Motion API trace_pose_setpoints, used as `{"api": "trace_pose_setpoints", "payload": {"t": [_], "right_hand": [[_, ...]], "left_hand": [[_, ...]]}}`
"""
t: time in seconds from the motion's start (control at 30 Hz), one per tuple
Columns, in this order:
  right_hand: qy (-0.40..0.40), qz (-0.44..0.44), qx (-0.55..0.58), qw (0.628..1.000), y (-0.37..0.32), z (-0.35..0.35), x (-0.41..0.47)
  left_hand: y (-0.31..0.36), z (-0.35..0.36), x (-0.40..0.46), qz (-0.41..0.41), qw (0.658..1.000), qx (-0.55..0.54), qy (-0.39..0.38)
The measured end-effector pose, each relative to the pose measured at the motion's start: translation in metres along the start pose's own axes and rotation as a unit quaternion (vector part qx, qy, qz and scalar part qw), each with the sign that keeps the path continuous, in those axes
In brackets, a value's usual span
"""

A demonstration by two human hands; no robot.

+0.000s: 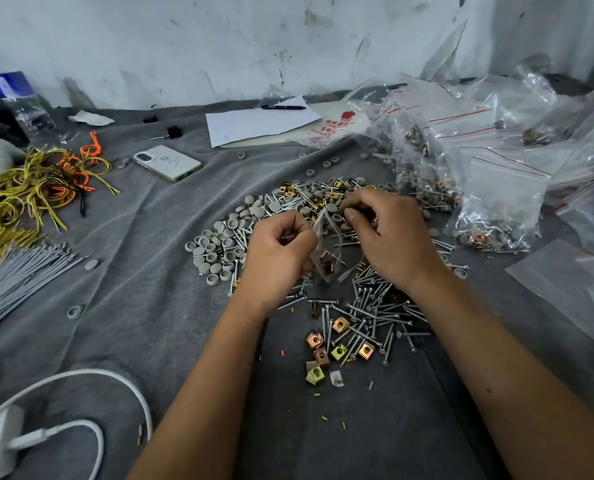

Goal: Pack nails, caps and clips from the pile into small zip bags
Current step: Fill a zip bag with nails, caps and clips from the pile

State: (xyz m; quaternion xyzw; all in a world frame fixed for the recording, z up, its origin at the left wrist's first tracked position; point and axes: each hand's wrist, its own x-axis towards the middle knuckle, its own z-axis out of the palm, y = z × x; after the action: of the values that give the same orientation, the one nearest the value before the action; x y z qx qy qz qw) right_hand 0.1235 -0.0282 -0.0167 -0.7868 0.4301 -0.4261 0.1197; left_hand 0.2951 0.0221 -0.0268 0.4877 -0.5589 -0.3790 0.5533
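Observation:
A small clear zip bag (326, 251) hangs upright between my hands over the pile, with a few brass-coloured clips in its bottom. My left hand (278, 254) pinches the bag's left edge near the mouth. My right hand (389, 233) hovers at the bag's mouth with fingers curled, pinching something small I cannot make out. Grey caps (219, 244) lie heaped to the left of the bag. Silver nails (371, 306) are scattered below my right wrist. Loose brass clips (337, 348) lie nearest to me.
Filled zip bags (461, 181) and flat unfilled ones (510, 174) pile up at the right. A phone (168, 162), paper with a pen (257, 123), yellow and orange ties (39, 188), grey ties (18, 275), a water bottle (18, 98) and a white charger cable (80, 379) lie on the grey cloth.

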Motion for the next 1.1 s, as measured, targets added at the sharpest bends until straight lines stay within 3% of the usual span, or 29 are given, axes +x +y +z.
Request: {"api": "trace_pose_setpoints", "payload": {"t": [0.2, 0.33, 0.6, 0.87, 1.1], "right_hand": [[-0.061, 0.001, 0.010, 0.998, 0.001, 0.002, 0.000], [-0.124, -0.016, -0.084, 0.989, 0.006, 0.009, -0.002], [-0.127, -0.028, -0.184, 0.974, 0.011, 0.015, -0.001], [-0.147, -0.013, -0.247, 0.958, 0.011, 0.024, 0.001], [-0.129, -0.004, -0.234, 0.964, 0.006, 0.025, 0.004]], "left_hand": [[0.000, -0.003, 0.001, -0.008, 1.000, -0.004, 0.004], [-0.002, -0.004, 0.001, -0.009, 1.000, -0.001, 0.006], [-0.001, -0.007, 0.003, -0.021, 0.996, -0.022, 0.085], [-0.001, -0.012, 0.008, -0.090, 0.965, -0.087, 0.230], [0.007, -0.020, 0.007, -0.150, 0.946, -0.165, 0.234]]}}
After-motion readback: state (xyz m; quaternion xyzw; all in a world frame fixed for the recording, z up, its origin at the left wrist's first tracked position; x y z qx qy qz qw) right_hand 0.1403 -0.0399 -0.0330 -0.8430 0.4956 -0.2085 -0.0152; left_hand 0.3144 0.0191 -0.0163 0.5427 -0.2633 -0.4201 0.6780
